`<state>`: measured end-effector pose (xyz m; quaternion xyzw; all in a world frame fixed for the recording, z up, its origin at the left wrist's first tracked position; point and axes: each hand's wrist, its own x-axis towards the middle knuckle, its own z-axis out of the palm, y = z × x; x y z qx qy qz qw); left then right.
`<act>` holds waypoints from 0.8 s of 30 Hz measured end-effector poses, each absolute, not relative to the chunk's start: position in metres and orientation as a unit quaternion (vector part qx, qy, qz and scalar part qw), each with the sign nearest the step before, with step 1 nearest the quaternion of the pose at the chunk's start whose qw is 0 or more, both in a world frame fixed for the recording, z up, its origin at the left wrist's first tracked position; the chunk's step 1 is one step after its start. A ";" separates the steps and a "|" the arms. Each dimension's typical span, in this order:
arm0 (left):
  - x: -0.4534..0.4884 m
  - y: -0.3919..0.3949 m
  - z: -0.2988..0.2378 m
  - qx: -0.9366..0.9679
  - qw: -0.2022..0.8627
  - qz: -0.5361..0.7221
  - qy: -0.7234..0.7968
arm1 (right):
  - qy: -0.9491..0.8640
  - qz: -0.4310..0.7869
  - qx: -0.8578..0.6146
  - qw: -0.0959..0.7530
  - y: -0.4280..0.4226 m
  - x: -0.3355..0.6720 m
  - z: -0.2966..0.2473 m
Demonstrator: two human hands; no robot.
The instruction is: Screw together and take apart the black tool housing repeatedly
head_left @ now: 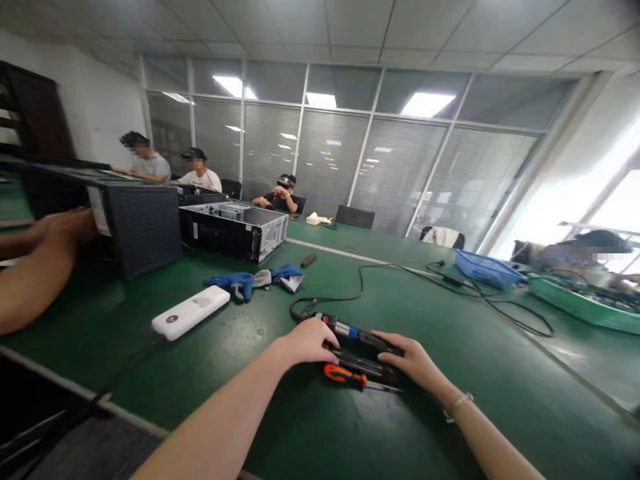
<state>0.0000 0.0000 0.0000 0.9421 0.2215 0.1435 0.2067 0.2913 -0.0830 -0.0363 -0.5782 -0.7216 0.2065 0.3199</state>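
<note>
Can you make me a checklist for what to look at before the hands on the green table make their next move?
1. Hands near the corded tool: ok. The left hand is at its left end, the right hand at its right end.
2. Orange-handled screwdriver lying down: ok. It's on the table, on the near side of the corded tool.
3. Gloves on: not ok. Both hands are bare; blue gloves lie farther back.
4. Cord straight: not ok. It curves and loops.
5. Tool switched off: cannot tell.
</note>
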 end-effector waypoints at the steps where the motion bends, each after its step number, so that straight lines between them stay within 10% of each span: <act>1: 0.000 0.000 0.001 0.942 0.208 0.142 0.222 | -0.714 0.208 -0.584 0.324 -0.083 0.291 -0.038; 24: 0.001 0.000 0.008 0.937 0.045 0.327 0.118 | -0.786 -0.102 -0.516 0.326 -0.103 0.259 -0.031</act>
